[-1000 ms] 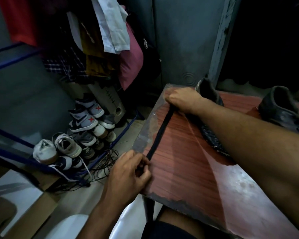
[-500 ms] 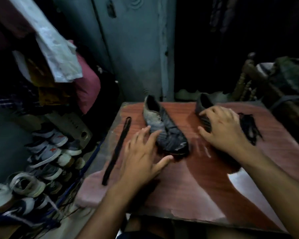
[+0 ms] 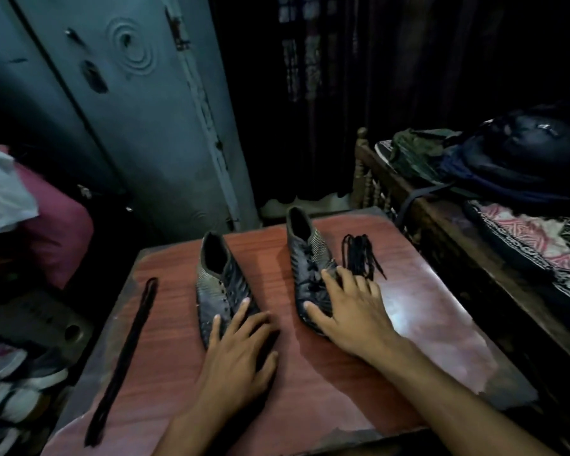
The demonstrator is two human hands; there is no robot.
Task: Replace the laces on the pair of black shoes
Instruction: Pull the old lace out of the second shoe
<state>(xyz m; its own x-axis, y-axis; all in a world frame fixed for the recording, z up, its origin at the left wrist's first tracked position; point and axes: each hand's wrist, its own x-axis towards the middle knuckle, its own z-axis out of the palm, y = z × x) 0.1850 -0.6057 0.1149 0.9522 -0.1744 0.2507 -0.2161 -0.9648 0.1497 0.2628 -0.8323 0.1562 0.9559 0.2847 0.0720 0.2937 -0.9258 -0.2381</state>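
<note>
Far on the left side of the surface [image 3: 310, 390] lies a long black lace [image 3: 122, 360], pulled out straight. It runs from near the back down to the front edge. Nothing touches it.

Next comes our left hand [image 3: 241, 353]. We rest it flat on the toe of the left shoe [image 3: 221, 284]. Our fingers are straight and spread out, so we hold nothing. This shoe looks bare. We see small holes along its top and no lace in them, as far as the dim light lets us tell.

Then comes the right shoe [image 3: 306, 264]. It seems to have a lace crossing its top. Our right hand [image 3: 346, 311] lies flat on its front part, with loose fingers that do not grip.

Just to the right of that shoe sits a small bunch of black laces [image 3: 359, 255]. Our fingertips reach close to it, but we cannot tell if they touch.

Both shoes stand side by side in the middle, toes toward us.

We think the job is only partly done. One shoe looks like it has its lace out, and the long lace on the left may be that one. The other shoe may still need its lace pulled out. We cannot tell which laces are new. Putting laces into both shoes seems to be left to do.
</note>
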